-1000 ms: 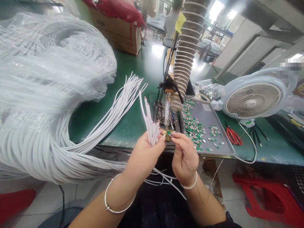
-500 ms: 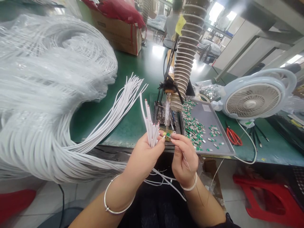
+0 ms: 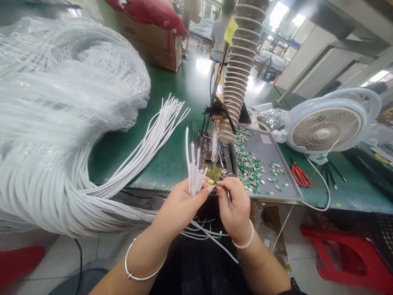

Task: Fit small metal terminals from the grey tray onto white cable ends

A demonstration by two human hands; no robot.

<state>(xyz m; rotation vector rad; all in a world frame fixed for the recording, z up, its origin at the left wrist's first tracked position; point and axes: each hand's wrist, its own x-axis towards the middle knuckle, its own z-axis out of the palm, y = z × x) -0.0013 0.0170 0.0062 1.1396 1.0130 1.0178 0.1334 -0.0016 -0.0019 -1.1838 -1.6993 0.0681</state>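
Observation:
My left hand [image 3: 181, 203] is closed round a bunch of white cables [image 3: 193, 174], their cut ends with reddish tips pointing up. A yellow finger cover [image 3: 211, 182] shows at its fingertips. My right hand [image 3: 236, 205] pinches close against those fingertips; a thin dark, metallic piece shows between its fingers, too small to name. Just beyond both hands, the soldering iron [image 3: 215, 141] hangs tip down on a stand over a yellowish pad [image 3: 213, 173]. Below the hands, white cable ends hang loose, one with a small green piece [image 3: 220, 234].
Right of the iron lies a grey tray [image 3: 284, 180] with many small green-and-metal connector boards [image 3: 250, 168]. Red-handled pliers [image 3: 301, 175] and a fan [image 3: 322, 127] stand beyond. A ribbed hose [image 3: 238, 73] comes down behind the iron. Bundled white cables [image 3: 61, 123] fill the left.
Both hands have come slightly down and toward me, away from the iron's tip. The green connector board seen at my fingertips no longer shows there. The cables in my left hand have spread a little.

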